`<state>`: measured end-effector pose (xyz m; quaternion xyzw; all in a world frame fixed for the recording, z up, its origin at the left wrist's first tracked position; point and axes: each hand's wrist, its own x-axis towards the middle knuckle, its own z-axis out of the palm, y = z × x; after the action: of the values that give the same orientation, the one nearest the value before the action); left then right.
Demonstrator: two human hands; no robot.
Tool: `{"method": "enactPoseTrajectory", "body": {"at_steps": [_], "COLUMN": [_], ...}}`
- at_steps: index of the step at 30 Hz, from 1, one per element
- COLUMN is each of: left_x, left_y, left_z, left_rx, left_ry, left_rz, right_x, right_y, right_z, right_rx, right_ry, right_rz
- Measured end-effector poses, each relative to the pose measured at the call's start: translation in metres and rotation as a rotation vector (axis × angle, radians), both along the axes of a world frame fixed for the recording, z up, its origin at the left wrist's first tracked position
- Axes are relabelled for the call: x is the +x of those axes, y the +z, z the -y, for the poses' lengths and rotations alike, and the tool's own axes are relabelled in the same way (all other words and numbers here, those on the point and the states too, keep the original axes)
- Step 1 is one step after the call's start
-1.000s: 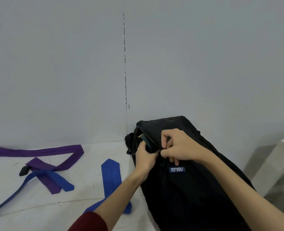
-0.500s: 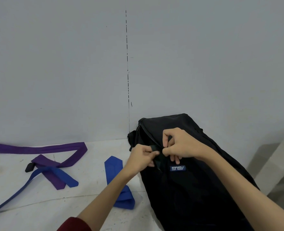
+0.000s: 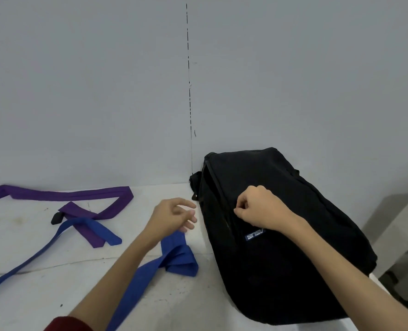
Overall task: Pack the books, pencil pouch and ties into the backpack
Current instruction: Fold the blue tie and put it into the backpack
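A black backpack (image 3: 281,235) lies on the white table (image 3: 42,295), its top end against the grey wall (image 3: 102,91) and a small blue logo patch (image 3: 254,234) on its front panel. The right hand (image 3: 261,209) rests on that panel just above the patch, fingers curled in and thumb pressed to forefinger in a pinch; it may be gripping a zipper pull, but whatever sits between the fingertips is too small and dark to make out. The left hand (image 3: 171,217) hangs just left of the backpack, clear of it, fingers loosely spread and holding nothing, above the folded wide end of a blue tie (image 3: 174,256). That tie runs from beside the backpack back under the left forearm. Further left a purple tie (image 3: 73,195) lies in a loop along the foot of the wall, and a second blue tie (image 3: 42,252) crosses over its end and stretches away toward the table's left edge. A small black object (image 3: 56,218) lies touching the purple tie. All three ties are outside the backpack.
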<state>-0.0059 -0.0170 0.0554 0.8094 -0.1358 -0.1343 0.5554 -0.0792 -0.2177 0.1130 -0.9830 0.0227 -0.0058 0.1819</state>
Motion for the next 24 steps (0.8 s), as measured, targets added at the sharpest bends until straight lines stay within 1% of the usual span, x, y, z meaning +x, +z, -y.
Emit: {"method": "enactPoseTrajectory", "body": {"at_steps": [1,3,4,5,6,8,10,12,14,15,17,19,20,22,24], "left_x": [0.001,-0.001,-0.004,-0.009,-0.014,-0.025,-0.036,-0.046,-0.052,-0.052,-0.048,-0.043,-0.041,-0.036,-0.031], "left_y": [-0.006,-0.021,-0.028,-0.035,-0.041,-0.051,-0.059,-0.062,-0.061,-0.058,-0.046,-0.03,-0.023,-0.015,-0.013], "left_z": [-0.013,-0.039,-0.05,-0.061,-0.067,-0.08,-0.086,-0.088,-0.09,-0.092,-0.1,-0.11,-0.115,-0.137,-0.162], "left_rx": [0.111,0.431,0.581,0.685,0.748,0.833,0.896,0.844,0.709,0.634,0.513,0.435,0.415,0.438,0.437], "left_ry": [-0.001,-0.072,-0.113,-0.143,-0.162,-0.183,-0.186,-0.116,0.002,0.046,0.099,0.129,0.134,0.12,0.1], "left_rz": [0.051,0.139,0.162,0.163,0.15,0.12,0.159,0.27,0.336,0.353,0.404,0.416,0.378,0.272,0.169], "right_x": [0.0,0.002,0.005,0.007,0.01,0.017,0.025,0.029,0.031,0.032,0.036,0.043,0.048,0.059,0.069], "right_y": [0.001,0.001,-0.001,-0.004,-0.007,-0.017,-0.031,-0.045,-0.059,-0.066,-0.073,-0.07,-0.065,-0.048,-0.025], "right_z": [-0.006,-0.021,-0.03,-0.04,-0.047,-0.064,-0.082,-0.101,-0.121,-0.129,-0.147,-0.156,-0.155,-0.155,-0.149], "right_rx": [-0.027,-0.017,0.007,0.033,0.056,0.082,0.059,0.021,-0.019,-0.049,-0.032,0.044,0.074,0.181,0.311], "right_ry": [0.007,0.042,0.071,0.106,0.143,0.227,0.325,0.445,0.519,0.536,0.551,0.502,0.468,0.386,0.262], "right_rz": [0.054,0.143,0.166,0.169,0.154,0.061,-0.058,-0.171,-0.277,-0.294,-0.213,-0.088,-0.035,0.08,0.242]}}
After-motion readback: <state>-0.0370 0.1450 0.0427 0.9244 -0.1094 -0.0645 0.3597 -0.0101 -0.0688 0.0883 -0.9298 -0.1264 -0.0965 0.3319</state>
